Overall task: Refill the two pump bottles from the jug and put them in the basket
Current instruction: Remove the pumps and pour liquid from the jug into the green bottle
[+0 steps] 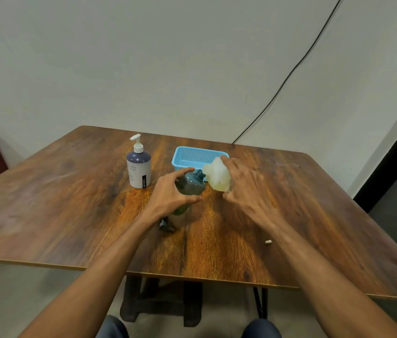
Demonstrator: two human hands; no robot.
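Holding jug (217, 176) in curled R grip (246, 191), tipped left w/ mouth at open neck of green bottle (191, 186) clasped in L grip (168, 193).

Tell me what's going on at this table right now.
A person is refilling a pump bottle. The left hand grips the green bottle, whose neck is open, and the right hand holds the jug tipped toward that neck. Whether liquid is flowing is unclear. A dark pump head lies on the table by the left wrist. The white pump bottle stands capped to the left, and neither bottle is in the blue basket.
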